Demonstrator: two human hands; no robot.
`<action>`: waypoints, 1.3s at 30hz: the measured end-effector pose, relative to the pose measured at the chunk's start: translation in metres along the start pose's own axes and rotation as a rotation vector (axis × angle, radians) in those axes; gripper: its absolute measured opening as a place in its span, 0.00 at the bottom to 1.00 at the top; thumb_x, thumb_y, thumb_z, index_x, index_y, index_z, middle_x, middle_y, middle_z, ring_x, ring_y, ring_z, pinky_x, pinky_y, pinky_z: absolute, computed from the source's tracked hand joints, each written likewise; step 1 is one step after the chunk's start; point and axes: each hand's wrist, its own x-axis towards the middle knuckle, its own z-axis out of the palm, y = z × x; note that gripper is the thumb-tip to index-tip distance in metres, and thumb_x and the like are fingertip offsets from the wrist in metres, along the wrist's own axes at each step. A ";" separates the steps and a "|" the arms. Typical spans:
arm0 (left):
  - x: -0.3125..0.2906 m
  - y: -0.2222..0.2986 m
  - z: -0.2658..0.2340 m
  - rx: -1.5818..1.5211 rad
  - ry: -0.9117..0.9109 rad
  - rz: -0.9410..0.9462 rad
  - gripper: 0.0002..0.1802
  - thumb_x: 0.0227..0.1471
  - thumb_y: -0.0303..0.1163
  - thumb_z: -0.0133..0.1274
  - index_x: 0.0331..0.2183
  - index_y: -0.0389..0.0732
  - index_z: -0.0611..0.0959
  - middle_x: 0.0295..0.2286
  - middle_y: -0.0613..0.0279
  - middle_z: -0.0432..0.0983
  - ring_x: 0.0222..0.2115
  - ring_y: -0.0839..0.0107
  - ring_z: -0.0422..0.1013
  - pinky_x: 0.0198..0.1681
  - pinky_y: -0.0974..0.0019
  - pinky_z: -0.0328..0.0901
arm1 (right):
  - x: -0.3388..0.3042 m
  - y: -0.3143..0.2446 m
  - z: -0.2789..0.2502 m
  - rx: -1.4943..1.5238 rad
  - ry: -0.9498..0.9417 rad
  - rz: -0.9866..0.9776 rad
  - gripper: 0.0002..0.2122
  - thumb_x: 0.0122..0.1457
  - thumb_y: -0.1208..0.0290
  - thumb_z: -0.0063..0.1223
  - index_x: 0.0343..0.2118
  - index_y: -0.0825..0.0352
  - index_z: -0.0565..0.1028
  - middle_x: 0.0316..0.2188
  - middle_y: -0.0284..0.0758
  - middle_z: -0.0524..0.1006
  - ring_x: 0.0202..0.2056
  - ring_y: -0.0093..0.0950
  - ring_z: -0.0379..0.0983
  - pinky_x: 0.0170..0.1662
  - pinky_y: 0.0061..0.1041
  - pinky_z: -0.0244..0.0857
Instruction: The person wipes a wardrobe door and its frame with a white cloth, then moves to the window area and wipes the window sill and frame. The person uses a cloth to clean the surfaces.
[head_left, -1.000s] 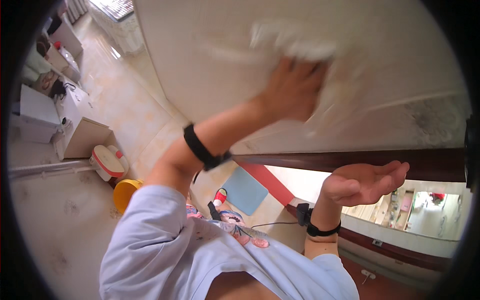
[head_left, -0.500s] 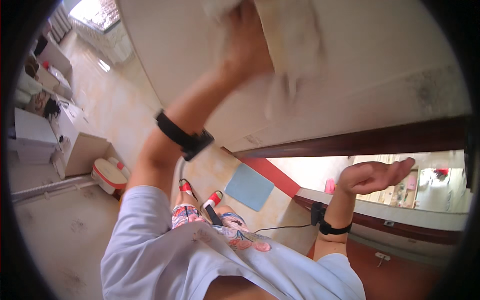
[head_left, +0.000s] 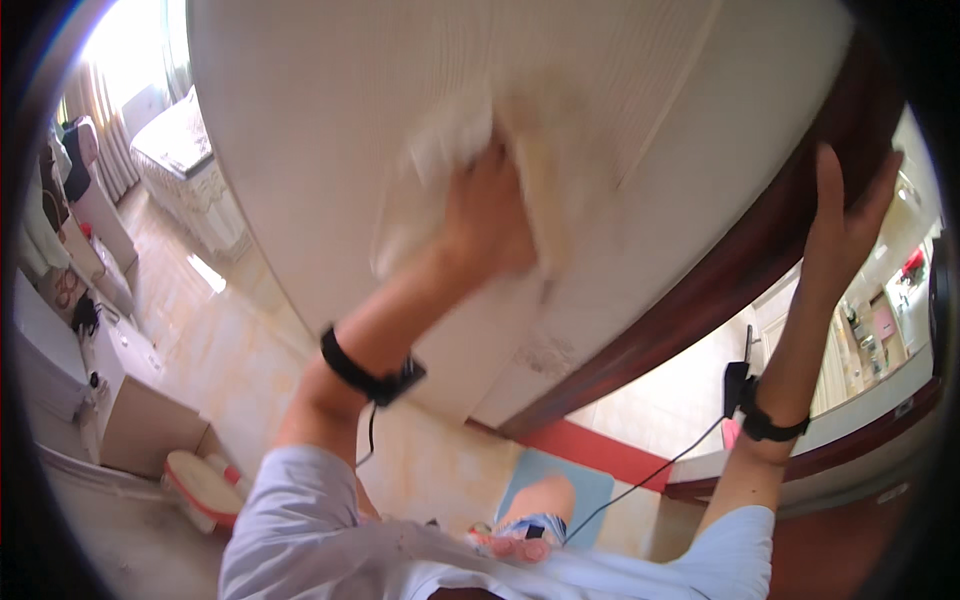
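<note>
My left hand (head_left: pixel 490 215) grips a cream-coloured cloth (head_left: pixel 425 165), blurred by motion, against a large pale wall panel (head_left: pixel 330 120) with a faint wood grain. Loose folds of the cloth spread on both sides of the fingers. On the right, my right hand (head_left: pixel 845 230) is raised beside the dark brown wooden door frame (head_left: pixel 690 285), thumb and fingers apart and holding nothing. Whether its fingertips touch the wood, I cannot tell. Each forearm wears a black strap with a small box, and a thin cable hangs from the right one.
A light blue mat (head_left: pixel 590 490) lies by the red threshold (head_left: pixel 600 452). On the left stand a cream and red lidded bin (head_left: pixel 205 482), a white cabinet (head_left: pixel 140 415) and, farther off, a table with a lace cloth (head_left: pixel 190 165). Shelves show through the doorway.
My left hand has brought the cloth lower on the panel. My right hand has risen to the door frame, its fingers now pointing up. The view has tilted and shifted.
</note>
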 end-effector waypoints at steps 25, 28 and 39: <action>-0.077 0.016 -0.007 -0.050 0.205 0.160 0.25 0.43 0.22 0.49 0.48 0.32 0.73 0.48 0.48 0.69 0.54 0.56 0.57 0.52 0.56 0.56 | -0.018 0.023 0.009 -0.163 0.070 -0.312 0.23 0.64 0.63 0.46 0.61 0.54 0.61 0.65 0.43 0.52 0.65 0.40 0.48 0.64 0.36 0.46; -0.079 0.012 -0.004 0.025 0.456 0.372 0.25 0.43 0.21 0.49 0.47 0.27 0.72 0.46 0.45 0.70 0.52 0.56 0.59 0.51 0.55 0.56 | -0.017 0.024 0.008 -0.152 0.094 -0.400 0.22 0.64 0.63 0.45 0.61 0.55 0.62 0.65 0.43 0.52 0.65 0.40 0.48 0.64 0.36 0.46; -0.080 -0.001 0.008 0.023 0.482 0.359 0.21 0.46 0.28 0.51 0.44 0.33 0.76 0.41 0.53 0.74 0.47 0.58 0.64 0.46 0.57 0.59 | -0.021 0.020 0.011 -0.226 0.093 -0.373 0.21 0.65 0.64 0.42 0.61 0.56 0.62 0.64 0.45 0.53 0.65 0.41 0.48 0.65 0.37 0.45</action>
